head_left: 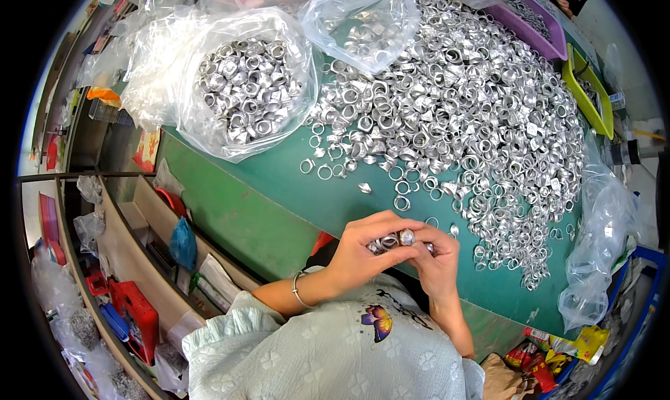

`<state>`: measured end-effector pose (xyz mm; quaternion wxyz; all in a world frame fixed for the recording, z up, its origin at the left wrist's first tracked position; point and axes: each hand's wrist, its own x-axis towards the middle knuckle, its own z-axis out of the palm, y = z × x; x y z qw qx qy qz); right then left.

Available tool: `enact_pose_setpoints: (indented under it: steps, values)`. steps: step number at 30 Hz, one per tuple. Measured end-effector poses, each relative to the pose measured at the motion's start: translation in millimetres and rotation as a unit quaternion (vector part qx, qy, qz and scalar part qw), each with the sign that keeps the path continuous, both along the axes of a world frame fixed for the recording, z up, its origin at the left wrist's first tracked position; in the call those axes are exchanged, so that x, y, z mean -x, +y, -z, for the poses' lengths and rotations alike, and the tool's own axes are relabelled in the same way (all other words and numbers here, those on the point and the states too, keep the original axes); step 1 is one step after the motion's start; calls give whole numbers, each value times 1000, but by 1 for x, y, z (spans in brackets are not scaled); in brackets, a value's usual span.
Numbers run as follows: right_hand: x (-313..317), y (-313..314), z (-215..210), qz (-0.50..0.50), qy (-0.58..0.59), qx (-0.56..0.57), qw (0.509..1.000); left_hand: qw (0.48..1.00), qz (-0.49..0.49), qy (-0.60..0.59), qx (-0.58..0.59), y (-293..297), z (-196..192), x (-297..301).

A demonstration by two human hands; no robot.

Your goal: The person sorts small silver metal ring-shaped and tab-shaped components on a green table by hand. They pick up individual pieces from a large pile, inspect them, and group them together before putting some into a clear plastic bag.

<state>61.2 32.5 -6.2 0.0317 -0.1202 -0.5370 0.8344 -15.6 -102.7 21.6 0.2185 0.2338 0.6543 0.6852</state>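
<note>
**Both Hands Pinched a Short Stack of Silver Rings**

The left hand (359, 257) and right hand (436, 260) closed their grip on a ring stack (392, 241), its long axis running left to right, above the green counter (244, 205). A clear bag of rings (248, 86) sat upper left, beside a loose ring heap (460, 114)
</note>
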Motion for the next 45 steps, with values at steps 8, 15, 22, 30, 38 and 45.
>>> enact_pose_setpoints:
  steps: [8,15,22,30,38,45]
  values:
    - [-7,-2,-17,26,7,-77,997,998,45,-13,-32,1,-5,-2]
    - [-14,6,-17,63,-45,134,988,961,45,-258,-88,1,-8,-5]
    - [-15,8,-24,86,-44,135,986,995,86,-41,-8,0,-4,-1]
    - [-29,11,-33,50,-42,-8,998,985,54,-154,-48,3,-8,-12]
    - [-29,4,-51,107,-45,-48,992,996,79,-42,-16,4,-5,-12]
    - [-33,5,-56,102,-30,-42,993,995,90,-3,-30,5,-11,-11]
